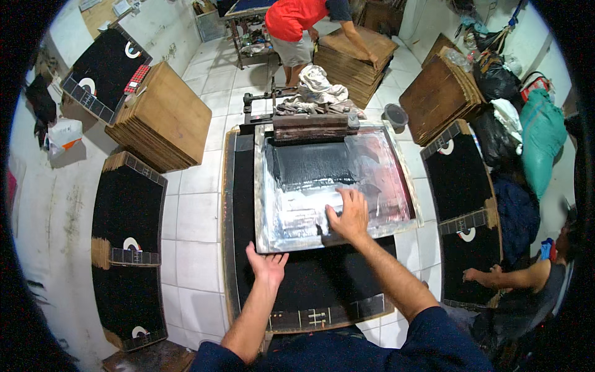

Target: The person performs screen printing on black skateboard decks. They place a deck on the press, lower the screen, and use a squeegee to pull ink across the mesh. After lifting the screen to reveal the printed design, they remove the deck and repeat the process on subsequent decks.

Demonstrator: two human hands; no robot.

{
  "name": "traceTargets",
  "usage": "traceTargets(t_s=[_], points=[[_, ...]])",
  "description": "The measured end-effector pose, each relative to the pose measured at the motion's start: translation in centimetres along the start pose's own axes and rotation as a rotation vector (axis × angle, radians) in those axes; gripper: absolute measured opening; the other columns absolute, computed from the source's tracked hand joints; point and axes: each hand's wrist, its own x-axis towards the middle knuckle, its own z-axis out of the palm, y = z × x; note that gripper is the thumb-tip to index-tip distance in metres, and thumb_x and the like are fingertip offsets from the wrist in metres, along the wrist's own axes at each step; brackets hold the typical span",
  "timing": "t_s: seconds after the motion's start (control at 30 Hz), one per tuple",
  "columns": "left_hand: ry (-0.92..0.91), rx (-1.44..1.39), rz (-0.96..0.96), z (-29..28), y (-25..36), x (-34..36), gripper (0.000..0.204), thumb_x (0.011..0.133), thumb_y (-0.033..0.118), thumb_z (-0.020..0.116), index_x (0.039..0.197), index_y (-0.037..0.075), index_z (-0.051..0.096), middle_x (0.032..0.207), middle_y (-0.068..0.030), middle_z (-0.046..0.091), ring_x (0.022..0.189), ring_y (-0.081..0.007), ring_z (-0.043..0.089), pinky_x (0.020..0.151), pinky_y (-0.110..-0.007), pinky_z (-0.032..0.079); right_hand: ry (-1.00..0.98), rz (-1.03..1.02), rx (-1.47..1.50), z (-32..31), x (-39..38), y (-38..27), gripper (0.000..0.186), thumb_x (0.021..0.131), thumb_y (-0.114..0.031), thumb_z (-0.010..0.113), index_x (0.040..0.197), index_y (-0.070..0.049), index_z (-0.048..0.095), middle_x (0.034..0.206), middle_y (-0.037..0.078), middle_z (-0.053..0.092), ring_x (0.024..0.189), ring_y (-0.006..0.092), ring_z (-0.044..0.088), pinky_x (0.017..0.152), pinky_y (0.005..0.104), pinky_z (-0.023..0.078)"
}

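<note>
In front of me a screen printing frame (416, 217) lies above a black fabric-covered board (334, 273). Dark wet ink (310, 164) coats the far half of its mesh; the near half is pale and shiny. My left hand (267, 266) is palm up at the frame's near left corner, fingertips tucked under its edge, holding it from below. Over the mesh is my right hand (351, 214), thumb and fingers apart and bent, with nothing visible in them. Whether its fingertips touch the mesh I cannot tell. A wooden squeegee (310, 127) rests across the frame's far end.
Black printed panels on boards line the left (127, 204) and right (462, 167). Stacked brown boards (164, 118) stand beyond. White rags (319, 87) lie behind the frame. One person in a red shirt (294, 22) handles boards; another person's hand (477, 277) touches a right-hand panel.
</note>
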Motion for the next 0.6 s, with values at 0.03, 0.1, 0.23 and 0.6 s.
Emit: traceTargets(t_s=[0.03,0.1,0.23,0.6], points=[[-0.028,0.041,0.01,-2.0,-0.4,1.1,0.092,0.092,0.066,0.058,0.159,0.007,0.037,0.161,-0.0206,0.04,0.146,-0.0385,0.042,0.123,-0.051,0.03,-0.005,-0.019,0.001,1.5,1.8,1.3,0.059,0.082,-0.027,0.08,0.133,-0.009,0.06,0.125,0.017,0.06,0.12,0.0367,0.055,0.099,0.0493,0.043],[0.124,0.332,0.214,-5.0,-1.8,2.9,0.085,0.093,0.052,0.069,0.157,0.005,0.039,0.15,-0.0215,0.051,0.136,-0.0387,0.052,0.116,-0.049,0.039,-0.005,-0.06,-0.036,4.4,7.2,3.3,0.073,0.074,-0.02,0.086,0.139,-0.006,0.057,0.132,0.019,0.057,0.126,0.0382,0.053,0.105,0.05,0.043],[0.129,1.261,1.087,-8.0,-2.0,5.0,0.105,0.076,0.043,0.093,0.155,-0.001,0.039,0.146,-0.0231,0.053,0.134,-0.0409,0.052,0.112,-0.052,0.04,0.008,-0.242,-0.15,9.3,19.5,4.7,0.09,0.075,-0.021,0.088,0.152,-0.002,0.045,0.154,0.021,0.047,0.146,0.0386,0.041,0.118,0.0475,0.036],[-0.004,1.823,1.427,-7.7,-1.4,7.9,0.131,0.064,0.054,0.097,0.157,-0.008,0.03,0.157,-0.0298,0.042,0.144,-0.048,0.041,0.119,-0.06,0.032,-0.39,-0.217,-0.341,12.6,26.2,3.8,0.044,0.077,-0.03,0.088,0.113,-0.015,0.068,0.106,0.006,0.073,0.105,0.0286,0.068,0.09,0.0472,0.048]])
